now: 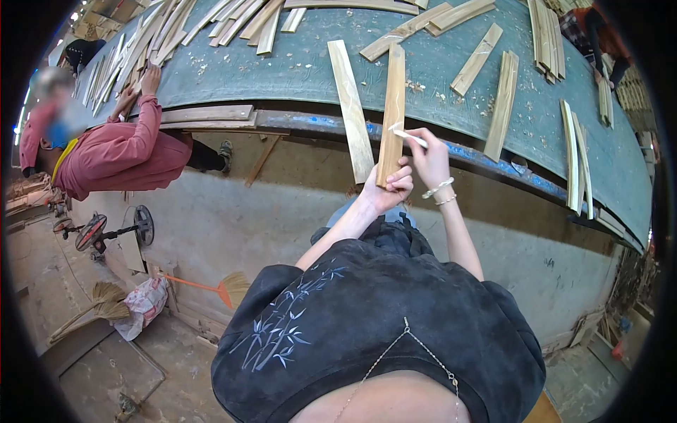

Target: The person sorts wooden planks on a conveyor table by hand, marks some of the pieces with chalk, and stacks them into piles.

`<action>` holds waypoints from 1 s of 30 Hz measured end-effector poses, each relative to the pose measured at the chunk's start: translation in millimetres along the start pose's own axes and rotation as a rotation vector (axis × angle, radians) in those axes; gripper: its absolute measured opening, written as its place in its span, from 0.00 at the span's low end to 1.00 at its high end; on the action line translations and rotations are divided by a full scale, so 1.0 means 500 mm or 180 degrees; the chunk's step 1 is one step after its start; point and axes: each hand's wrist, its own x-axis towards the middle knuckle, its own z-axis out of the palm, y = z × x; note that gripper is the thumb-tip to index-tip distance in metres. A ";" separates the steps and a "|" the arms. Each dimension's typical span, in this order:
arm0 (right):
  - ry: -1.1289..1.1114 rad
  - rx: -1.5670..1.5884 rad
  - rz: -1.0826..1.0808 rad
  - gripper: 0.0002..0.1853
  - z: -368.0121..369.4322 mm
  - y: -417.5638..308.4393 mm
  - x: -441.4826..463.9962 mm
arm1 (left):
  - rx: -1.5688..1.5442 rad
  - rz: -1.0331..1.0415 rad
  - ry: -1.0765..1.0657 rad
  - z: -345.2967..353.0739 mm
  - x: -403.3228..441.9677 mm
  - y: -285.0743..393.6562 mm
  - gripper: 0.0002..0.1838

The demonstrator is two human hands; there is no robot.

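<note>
My left hand is closed round the near end of a wooden strip, which points away from me over the table's edge. In my right hand is a slim white stick-shaped tool, pinched between fingers and thumb. Its tip meets the strip's upper face, where a pale mark shows; I cannot make out its exact kind. A paler wooden strip lies just left, with its near end overhanging the table edge close to my left hand.
Several strips and wood shavings lie on the green table. A co-worker in a pink top handles strips at the left; another person is at the far right. Brooms and a white sack sit on the floor at left.
</note>
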 end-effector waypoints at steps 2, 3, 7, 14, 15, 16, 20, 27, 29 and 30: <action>0.0168 0.0669 0.0105 0.07 -0.015 0.037 -0.004 | -0.0183 -0.0123 -0.0173 0.002 0.011 0.000 0.12; 0.0248 0.1030 0.0570 0.07 -0.027 0.044 -0.005 | 0.0018 -0.0068 0.0020 0.011 0.012 -0.003 0.16; 0.0546 0.1890 0.0918 0.10 -0.043 0.065 0.014 | 0.1536 0.0390 0.1102 0.067 -0.002 -0.048 0.29; -0.1247 0.0874 -0.0928 0.10 0.072 -0.023 0.084 | 0.3550 0.0279 0.1321 0.059 -0.042 -0.069 0.37; -0.1439 0.0574 -0.1149 0.11 0.079 -0.024 0.103 | 0.3378 0.0160 0.1337 0.062 -0.063 -0.069 0.37; -0.1618 0.0275 -0.1368 0.11 0.086 -0.024 0.127 | 0.3213 0.0038 0.1357 0.067 -0.079 -0.071 0.37; -0.0523 0.0653 -0.0577 0.10 0.118 0.088 0.244 | 0.3193 0.0100 0.1371 0.072 -0.098 -0.082 0.37; 0.0573 -0.1194 -0.0316 0.07 -0.004 0.083 0.170 | 0.2637 0.0031 0.1035 0.079 -0.097 -0.061 0.35; 0.0233 -0.1148 -0.0604 0.06 0.000 0.055 0.121 | 0.2665 0.0014 0.1043 0.081 -0.091 -0.058 0.35; 0.0092 -0.1175 -0.0582 0.05 0.003 0.034 0.105 | 0.2706 0.0006 0.1082 0.082 -0.090 -0.056 0.35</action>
